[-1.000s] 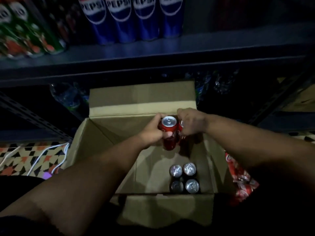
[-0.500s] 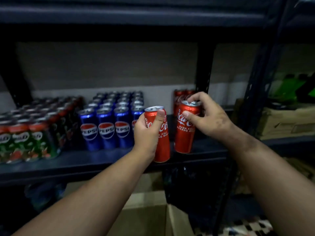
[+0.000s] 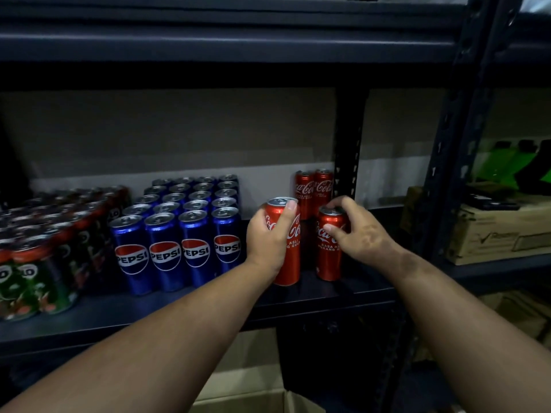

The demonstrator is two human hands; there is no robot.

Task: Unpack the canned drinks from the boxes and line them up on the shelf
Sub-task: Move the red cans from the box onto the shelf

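My left hand (image 3: 269, 236) grips a red Coca-Cola can (image 3: 290, 257) upright, its base at the dark shelf board (image 3: 179, 311). My right hand (image 3: 360, 234) holds a second red Coca-Cola can (image 3: 328, 260) by its top and side, standing on the shelf just to the right. Two more red Coca-Cola cans (image 3: 313, 190) stand at the back of the shelf behind them. The open cardboard box (image 3: 253, 394) shows partly below the shelf, its contents hidden.
A block of blue Pepsi cans (image 3: 179, 234) fills the shelf left of my left hand. Further left stand green-and-red cans (image 3: 38, 263). A dark upright post (image 3: 347, 162) rises behind the Coca-Cola cans. A cardboard carton (image 3: 501, 234) sits on the neighbouring shelf at right.
Both hands lifted a red can each out of the box up to the shelf. Since half a second ago the cans moved further in and stand on the shelf board.
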